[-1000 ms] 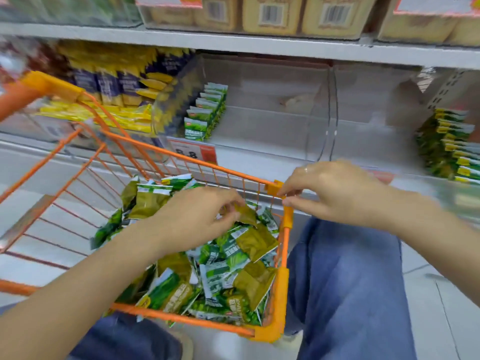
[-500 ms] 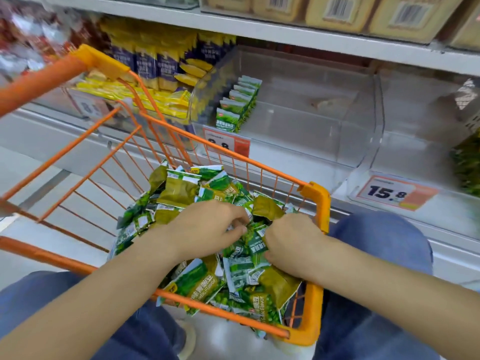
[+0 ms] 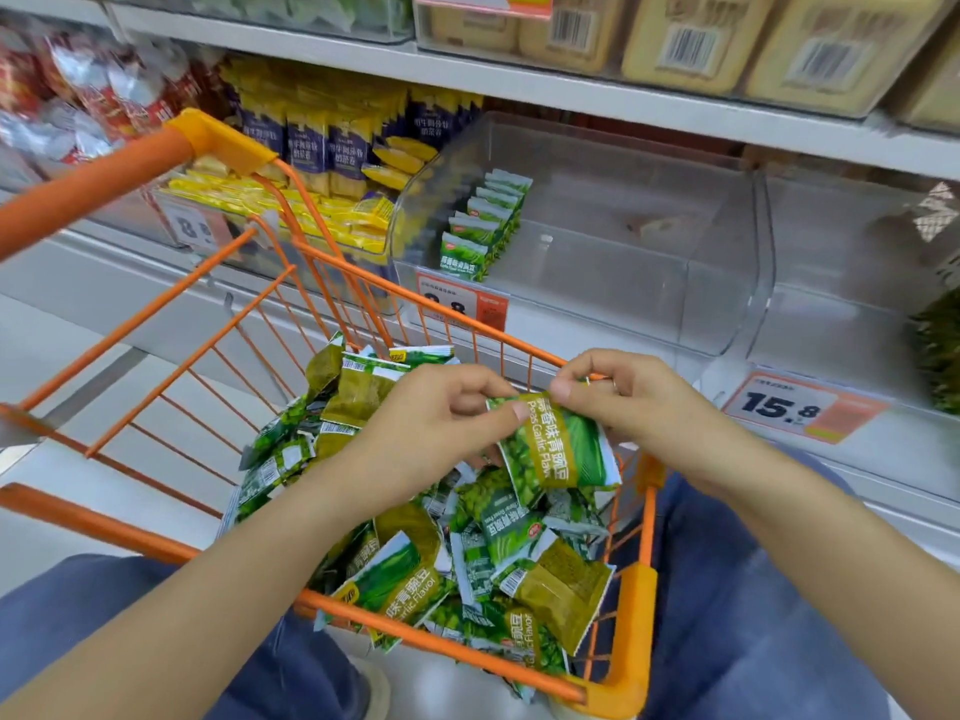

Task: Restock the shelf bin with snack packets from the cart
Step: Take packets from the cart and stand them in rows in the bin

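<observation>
An orange wire cart (image 3: 638,600) holds a heap of green snack packets (image 3: 467,558). Above the heap, my left hand (image 3: 431,418) and my right hand (image 3: 618,397) both pinch the top edge of one green pea packet (image 3: 556,449), which hangs upright between them. On the shelf behind stands a clear plastic bin (image 3: 675,262). A short row of the same green packets (image 3: 483,231) stands at its left side. The remainder of the bin holds nothing.
Left of the bin lie yellow and blue snack packs (image 3: 332,163). A second clear bin (image 3: 852,283) sits to the right with price tags (image 3: 795,407) below. Boxed goods (image 3: 691,39) fill the upper shelf. My blue-trousered knees flank the cart.
Both hands have come up out of the heap together, lifting one green packet clear of the others. The view has shifted slightly to the left.
</observation>
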### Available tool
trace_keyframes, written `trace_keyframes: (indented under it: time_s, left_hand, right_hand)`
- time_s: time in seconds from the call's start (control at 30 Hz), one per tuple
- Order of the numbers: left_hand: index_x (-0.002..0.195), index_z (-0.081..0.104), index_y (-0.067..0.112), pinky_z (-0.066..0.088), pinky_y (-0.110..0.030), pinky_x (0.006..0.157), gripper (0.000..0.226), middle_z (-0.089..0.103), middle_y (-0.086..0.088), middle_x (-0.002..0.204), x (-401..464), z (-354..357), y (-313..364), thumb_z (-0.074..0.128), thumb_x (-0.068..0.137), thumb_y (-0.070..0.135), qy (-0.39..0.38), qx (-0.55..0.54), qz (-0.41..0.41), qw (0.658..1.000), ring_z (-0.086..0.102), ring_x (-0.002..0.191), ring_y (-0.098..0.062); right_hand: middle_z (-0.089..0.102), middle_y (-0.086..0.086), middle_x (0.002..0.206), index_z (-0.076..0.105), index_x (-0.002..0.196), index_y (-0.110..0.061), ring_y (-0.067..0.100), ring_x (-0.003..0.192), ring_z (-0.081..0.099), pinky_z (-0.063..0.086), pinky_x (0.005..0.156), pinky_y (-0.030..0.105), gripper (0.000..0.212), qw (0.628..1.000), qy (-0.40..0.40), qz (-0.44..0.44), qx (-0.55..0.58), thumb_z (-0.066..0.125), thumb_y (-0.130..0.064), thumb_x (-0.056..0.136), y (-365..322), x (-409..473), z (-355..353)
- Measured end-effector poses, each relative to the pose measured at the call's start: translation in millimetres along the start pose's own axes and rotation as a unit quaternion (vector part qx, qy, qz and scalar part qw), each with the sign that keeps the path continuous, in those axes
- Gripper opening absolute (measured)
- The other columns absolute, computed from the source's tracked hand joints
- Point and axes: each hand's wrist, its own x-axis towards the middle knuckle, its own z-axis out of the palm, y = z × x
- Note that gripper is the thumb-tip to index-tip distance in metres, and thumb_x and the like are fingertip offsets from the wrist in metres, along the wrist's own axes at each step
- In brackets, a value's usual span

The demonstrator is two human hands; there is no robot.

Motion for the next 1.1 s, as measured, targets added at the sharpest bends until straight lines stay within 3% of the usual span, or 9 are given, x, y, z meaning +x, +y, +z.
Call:
trace_keyframes:
  time_s: [0.13,0.27,0.37,0.47,0.53,0.63,0.9,1.03,1.1]
  left_hand:
    - [0.085,0.067,0.013,0.057,-0.027,0.058,0.007,0.068,0.000,0.059,4.8,12.2,15.3,0.063,0.091,0.016,0.057,-0.072,-0.005,0.996,0.066,0.055,-0.015]
    - [0.086,0.067,0.017,0.053,-0.023,0.057,0.014,0.067,0.003,0.065,22.3,40.0,34.4,0.059,0.091,0.028,0.061,-0.073,0.031,0.995,0.063,0.060,-0.010]
    - [0.109,0.064,0.027,0.044,-0.015,0.080,0.036,0.067,0.020,0.098,49.5,72.0,50.1,0.045,0.094,0.054,0.059,0.073,0.102,0.990,0.059,0.093,0.005]
    - [0.139,0.046,0.021,0.023,-0.023,0.108,0.070,0.047,0.002,0.144,85.3,117.7,65.9,0.023,0.089,0.065,0.024,0.267,0.203,0.942,0.036,0.135,-0.013]
    - [0.145,0.039,0.017,0.013,-0.033,0.117,0.082,0.033,-0.007,0.154,108.6,151.6,73.2,0.010,0.084,0.063,0.012,0.340,0.248,0.907,0.021,0.145,-0.023]
    - [0.149,0.032,0.017,0.004,-0.040,0.119,0.087,0.023,-0.008,0.158,135.0,187.3,72.0,-0.001,0.082,0.062,-0.005,0.434,0.243,0.867,0.004,0.149,-0.024]
    - [0.116,0.066,0.001,0.038,-0.053,0.104,0.067,0.068,-0.011,0.113,151.1,199.1,47.0,0.026,0.093,0.050,0.048,0.495,0.261,0.828,0.034,0.139,-0.033]
    - [0.121,0.063,0.000,0.040,-0.053,0.102,0.067,0.070,-0.013,0.108,150.6,199.8,46.9,0.028,0.093,0.050,0.061,0.496,0.272,0.823,0.035,0.139,-0.033]
    - [0.121,0.063,0.000,0.041,-0.054,0.102,0.066,0.069,-0.013,0.108,151.3,200.1,45.8,0.029,0.093,0.049,0.063,0.494,0.276,0.822,0.034,0.139,-0.033]
  right_hand:
    - [0.072,-0.001,0.089,0.067,0.097,-0.018,0.010,0.076,0.067,0.055,0.060,0.024,0.029,0.993,-0.070,0.041,0.084,0.062,-0.040,0.078,-9.2,-14.7,-17.0]
    - [0.072,-0.007,0.083,0.068,0.100,-0.015,0.006,0.074,0.067,0.057,0.062,0.022,0.024,0.998,0.006,0.006,0.061,0.069,-0.007,0.077,-12.5,-31.5,-45.8]
    - [0.072,-0.003,0.081,0.069,0.097,-0.010,0.006,0.070,0.065,0.054,0.061,0.019,0.022,0.994,0.101,-0.004,0.047,0.068,0.003,0.079,-10.2,-54.3,-91.9]
    - [0.073,-0.007,0.077,0.071,0.088,-0.017,0.003,0.069,0.064,0.053,0.066,0.021,0.020,0.979,0.204,-0.012,-0.029,0.072,-0.001,0.076,-1.3,-85.3,-147.7]
    - [0.072,-0.011,0.077,0.070,0.084,-0.021,0.004,0.074,0.064,0.046,0.069,0.020,0.016,0.937,0.295,-0.003,-0.190,0.076,-0.009,0.076,9.9,-105.9,-184.5]
    - [0.072,0.006,0.095,0.070,0.105,-0.016,0.027,0.094,0.065,0.030,0.065,0.027,0.026,0.792,0.379,0.076,-0.472,0.075,-0.023,0.080,27.0,-132.3,-236.6]
    - [0.055,0.004,0.136,0.054,0.134,-0.014,0.025,0.124,0.051,0.041,0.093,0.029,0.055,0.744,0.151,0.313,-0.570,0.069,-0.035,0.086,88.3,-140.6,-310.6]
    - [0.061,0.006,0.089,0.065,0.085,-0.019,0.028,0.096,0.054,0.041,0.067,0.026,0.005,0.734,0.036,0.305,-0.605,0.061,-0.019,0.086,98.0,-124.2,-313.6]
    - [0.062,0.009,0.096,0.068,0.093,-0.013,0.029,0.097,0.055,0.042,0.070,0.028,0.014,0.731,0.004,0.315,-0.605,0.057,-0.012,0.085,101.8,-121.2,-316.8]
